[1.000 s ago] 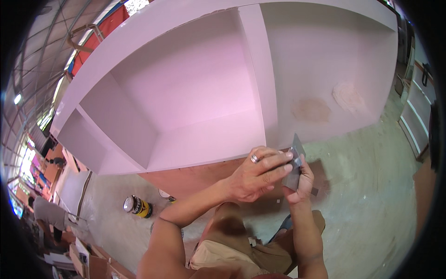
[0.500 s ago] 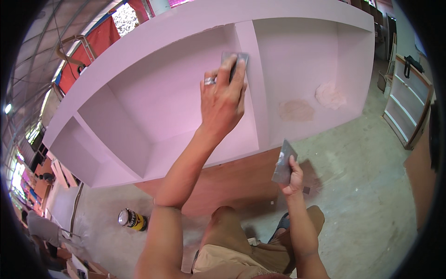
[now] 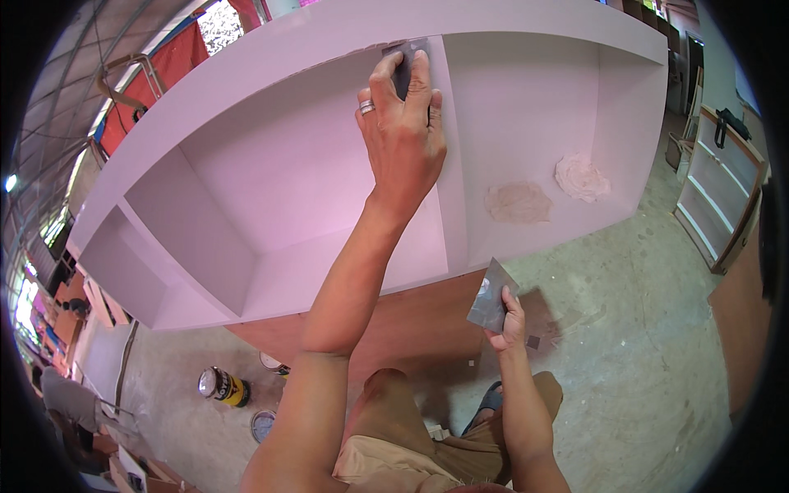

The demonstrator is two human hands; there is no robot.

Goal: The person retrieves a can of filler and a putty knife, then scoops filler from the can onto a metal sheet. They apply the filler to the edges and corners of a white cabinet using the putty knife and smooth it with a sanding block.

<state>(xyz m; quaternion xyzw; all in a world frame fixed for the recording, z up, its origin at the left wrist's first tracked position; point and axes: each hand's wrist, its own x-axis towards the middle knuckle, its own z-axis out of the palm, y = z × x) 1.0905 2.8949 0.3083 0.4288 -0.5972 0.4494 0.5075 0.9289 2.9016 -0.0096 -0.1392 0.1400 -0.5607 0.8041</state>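
My left hand, with a silver ring, grips a dark metal putty blade against the upper edge of the pale pink cabinet, where the middle divider meets the curved rail. A rough line runs along that edge. Lower right, in front of the cabinet, my right hand holds a square metal plate with a small white smear on it. Two dried filler patches, one tan and one paler, mark the inside of the right compartment.
On the concrete floor stand a black-and-yellow can and an open tin. Brown board lies below the cabinet. A panelled white frame and a brown sheet lean at right. A person bends at the far lower left.
My left hand has moved from beside the right hand's plate up to the cabinet's top edge, carrying a blade. My right hand with its plate has shifted slightly left.
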